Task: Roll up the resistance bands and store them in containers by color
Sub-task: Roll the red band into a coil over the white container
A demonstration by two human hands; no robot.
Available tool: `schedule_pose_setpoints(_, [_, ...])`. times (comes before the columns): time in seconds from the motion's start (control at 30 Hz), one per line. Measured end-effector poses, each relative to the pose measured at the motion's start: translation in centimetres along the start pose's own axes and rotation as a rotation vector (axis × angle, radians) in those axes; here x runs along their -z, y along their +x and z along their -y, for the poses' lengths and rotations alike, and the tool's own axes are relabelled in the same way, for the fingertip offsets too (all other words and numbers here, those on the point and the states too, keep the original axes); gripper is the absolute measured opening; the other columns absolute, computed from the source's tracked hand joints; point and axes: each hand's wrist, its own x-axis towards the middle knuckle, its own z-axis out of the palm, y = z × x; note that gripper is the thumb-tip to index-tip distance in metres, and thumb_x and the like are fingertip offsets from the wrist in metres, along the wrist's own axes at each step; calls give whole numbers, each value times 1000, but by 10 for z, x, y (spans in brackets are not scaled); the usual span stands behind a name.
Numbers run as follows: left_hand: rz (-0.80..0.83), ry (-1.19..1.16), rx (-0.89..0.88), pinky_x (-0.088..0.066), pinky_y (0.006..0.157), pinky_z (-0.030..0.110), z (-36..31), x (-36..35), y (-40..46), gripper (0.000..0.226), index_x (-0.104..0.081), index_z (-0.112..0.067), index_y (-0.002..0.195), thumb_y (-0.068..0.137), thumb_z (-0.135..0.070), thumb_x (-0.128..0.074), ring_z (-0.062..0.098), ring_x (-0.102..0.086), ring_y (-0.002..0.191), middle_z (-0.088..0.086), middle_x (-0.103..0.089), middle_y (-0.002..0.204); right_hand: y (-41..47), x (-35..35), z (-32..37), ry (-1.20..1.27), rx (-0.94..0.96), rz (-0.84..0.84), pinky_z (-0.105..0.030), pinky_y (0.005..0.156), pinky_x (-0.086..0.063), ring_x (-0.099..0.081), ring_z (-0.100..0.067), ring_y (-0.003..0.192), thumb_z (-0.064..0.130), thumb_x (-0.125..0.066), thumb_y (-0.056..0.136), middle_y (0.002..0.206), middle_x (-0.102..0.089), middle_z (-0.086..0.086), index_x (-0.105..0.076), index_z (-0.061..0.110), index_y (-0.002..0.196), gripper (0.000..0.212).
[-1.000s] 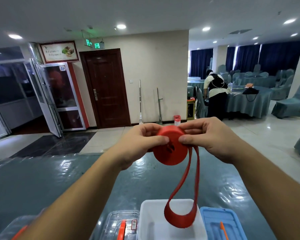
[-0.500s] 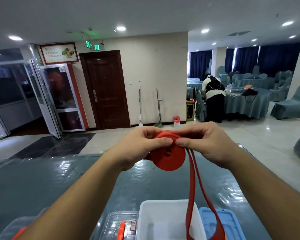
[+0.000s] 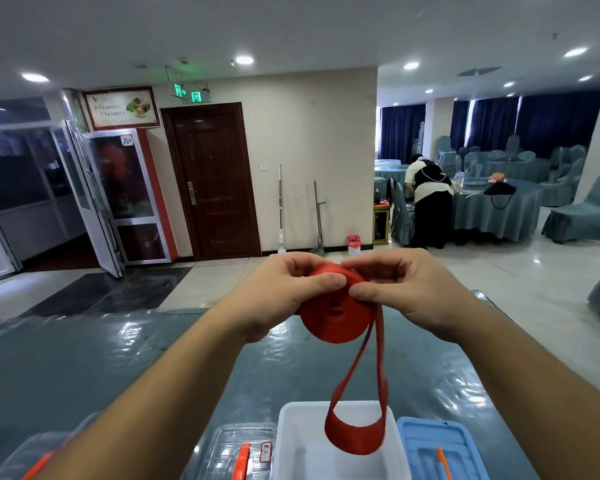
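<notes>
A red resistance band (image 3: 333,311) is held in mid air above the table, most of it wound into a flat disc. My left hand (image 3: 284,294) grips the disc from the left, thumb across its top. My right hand (image 3: 406,289) pinches the band at the disc's upper right edge. The unrolled tail hangs down as a loop (image 3: 355,429) over a white container (image 3: 291,441) at the near table edge.
A clear lidded box with an orange latch (image 3: 239,452) stands left of the white container, and a blue lid (image 3: 440,452) lies to its right. The table has a shiny teal cover (image 3: 84,358). A person stands at a far round table (image 3: 499,209).
The hanging loop has shortened and swung back up into view over the white container. Both hands turned the disc a little and stay on it.
</notes>
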Motion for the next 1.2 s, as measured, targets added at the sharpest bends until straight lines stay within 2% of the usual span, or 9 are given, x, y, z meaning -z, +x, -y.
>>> schedule_pose_setpoints(0.17, [-62, -245, 18, -62, 73, 29, 2, -5, -3, 24, -78, -17, 107, 88, -30, -75, 16, -74, 84, 5, -79, 97, -2, 1, -6, 44, 44, -130, -31, 93, -60, -75, -24, 108, 23, -84, 75, 112, -80, -6, -79, 24, 116, 41])
schedule_pose_setpoints(0.27, [-44, -230, 45, -60, 69, 27, 7, -5, -4, 23, -77, -17, 109, 89, -28, -75, 16, -72, 85, 4, -77, 95, -6, 5, -3, -7, 47, -87, -31, 93, -60, -75, -23, 109, 19, -81, 78, 113, -79, -6, -77, 15, 120, 42])
schedule_pose_setpoints(0.33, [-1, -184, 54, -59, 68, 25, 7, -5, -5, 36, -75, -16, 115, 83, -32, -79, 17, -74, 89, 5, -78, 102, -7, 6, -1, -36, 29, -51, -30, 94, -60, -76, -23, 108, 19, -81, 78, 112, -80, -5, -78, 15, 118, 41])
schedule_pose_setpoints(0.63, [7, -293, 14, -60, 72, 28, 11, -9, -2, 37, -78, -19, 112, 80, -37, -77, 17, -74, 88, 8, -79, 101, -10, -2, -3, 4, 85, -104, -25, 88, -60, -76, -19, 106, 23, -80, 81, 111, -80, -1, -79, 30, 116, 36])
schedule_pose_setpoints(0.7, [4, -257, 8, -60, 72, 26, 13, -9, -2, 39, -77, -15, 114, 79, -34, -79, 19, -76, 90, 9, -79, 103, -12, 0, -1, -51, 87, -88, -21, 87, -59, -76, -16, 105, 26, -78, 83, 111, -80, 3, -79, 32, 116, 34])
schedule_pose_setpoints(0.8, [83, -104, 15, -61, 84, 31, 12, -2, 0, 44, -75, -11, 118, 79, -29, -83, 27, -76, 100, 14, -78, 110, -10, 1, 4, -114, 68, -40, -19, 87, -58, -76, -12, 104, 30, -79, 81, 108, -80, 7, -79, 38, 111, 31])
schedule_pose_setpoints(0.93, [43, -182, 15, -59, 74, 25, 10, 2, 1, 41, -78, -14, 113, 76, -32, -84, 22, -77, 91, 13, -79, 105, -7, -2, -1, -9, 69, -122, -27, 89, -61, -77, -18, 103, 27, -82, 77, 107, -81, -1, -81, 31, 107, 31])
schedule_pose_setpoints(1.03, [-26, -267, 29, -59, 68, 24, 14, -2, 1, 34, -81, -21, 106, 75, -36, -85, 15, -74, 83, 6, -80, 97, -9, -2, -5, 35, 103, -164, -23, 87, -59, -77, -19, 104, 21, -80, 79, 108, -81, -3, -80, 22, 112, 33])
schedule_pose_setpoints(1.2, [74, -175, 91, -58, 69, 24, 20, -6, -1, 35, -78, -17, 110, 77, -28, -85, 17, -75, 86, 9, -79, 101, -15, 3, -1, -29, 72, -66, -22, 88, -59, -77, -15, 101, 20, -80, 78, 105, -81, 2, -82, 34, 107, 32])
